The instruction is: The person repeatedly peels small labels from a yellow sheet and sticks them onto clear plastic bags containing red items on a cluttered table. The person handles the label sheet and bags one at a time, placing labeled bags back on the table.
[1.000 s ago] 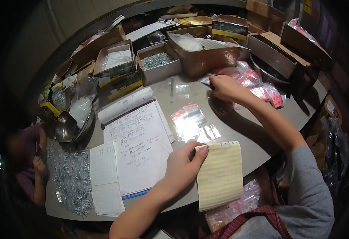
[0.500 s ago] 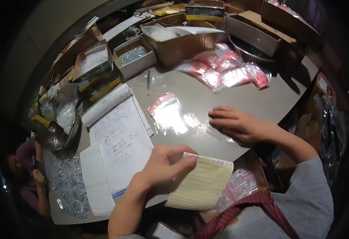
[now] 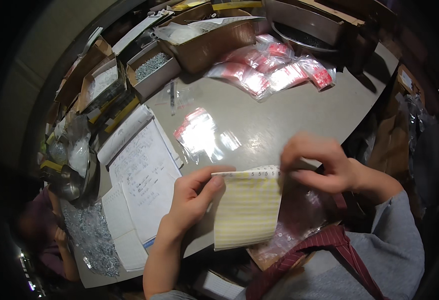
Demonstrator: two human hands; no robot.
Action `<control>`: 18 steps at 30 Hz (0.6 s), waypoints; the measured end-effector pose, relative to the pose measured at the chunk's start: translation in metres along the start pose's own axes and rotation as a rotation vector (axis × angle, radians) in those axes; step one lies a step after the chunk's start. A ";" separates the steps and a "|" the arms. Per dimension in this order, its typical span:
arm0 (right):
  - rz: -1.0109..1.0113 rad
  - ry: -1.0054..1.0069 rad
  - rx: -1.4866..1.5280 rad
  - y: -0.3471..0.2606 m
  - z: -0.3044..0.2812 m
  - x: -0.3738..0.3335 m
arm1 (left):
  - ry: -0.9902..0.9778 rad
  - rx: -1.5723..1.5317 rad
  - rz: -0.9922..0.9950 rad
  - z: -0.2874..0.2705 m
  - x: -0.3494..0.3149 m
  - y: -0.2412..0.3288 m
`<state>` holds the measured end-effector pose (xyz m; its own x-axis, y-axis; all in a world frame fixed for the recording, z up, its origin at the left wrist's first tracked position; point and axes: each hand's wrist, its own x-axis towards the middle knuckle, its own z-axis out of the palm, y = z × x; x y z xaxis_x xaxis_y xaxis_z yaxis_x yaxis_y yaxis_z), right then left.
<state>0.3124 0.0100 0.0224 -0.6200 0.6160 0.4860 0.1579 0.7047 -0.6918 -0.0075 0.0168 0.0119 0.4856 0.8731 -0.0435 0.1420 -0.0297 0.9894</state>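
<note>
A: Yellow label sheet [image 3: 247, 212], which way?
B: Printed edge up toward the table, striped face to the viewer. Long axis close to straight, from that edge down toward the wearer's body. Left and right sides nearly parallel, bottom edge a little lower at left
A: And where?
B: Held up at the near table edge, partly in front of a box of clear bags [image 3: 299, 220]
A: Surface and room?
B: Grey table [image 3: 289, 120], shiny under the light. Open notebook [image 3: 144, 167] left of the sheet, small plastic bags [image 3: 199, 132] beyond it, glare on them. Heap of red-and-clear packets [image 3: 279, 72] farther off, just in front of a brown bin [image 3: 214, 50]. Box of screws [image 3: 159, 82] left of the bin. Bagged hardware [image 3: 92, 240] at far left, another person's purple sleeve [image 3: 52, 202] beside it, in shadow
A: Hands?
B: Apart. Left hand [image 3: 194, 197] pinches the sheet's upper left corner, thumb on the face, fingers behind. Right hand [image 3: 322, 162] by the upper right corner, wrist bent, fingers curled over the thumb, blurred; cannot tell whether it grips or touches the sheet
</note>
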 end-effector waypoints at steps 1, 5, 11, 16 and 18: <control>0.024 0.025 -0.061 -0.002 0.007 0.016 | 0.013 0.024 0.009 0.002 0.001 0.000; 0.065 -0.038 -0.203 0.003 0.036 0.058 | 0.088 0.069 -0.048 0.011 0.001 0.008; -0.098 -0.062 -0.449 0.017 0.054 0.077 | 0.180 0.071 -0.067 0.006 -0.003 0.004; -0.204 -0.072 -0.684 0.013 0.054 0.080 | 0.208 -0.009 -0.128 0.004 0.003 0.010; -0.221 -0.047 -0.667 0.016 0.057 0.081 | 0.209 0.017 -0.128 0.003 0.003 0.007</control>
<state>0.2206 0.0511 0.0204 -0.7223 0.4279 0.5433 0.4522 0.8866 -0.0971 -0.0029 0.0178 0.0187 0.2740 0.9519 -0.1369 0.2058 0.0810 0.9752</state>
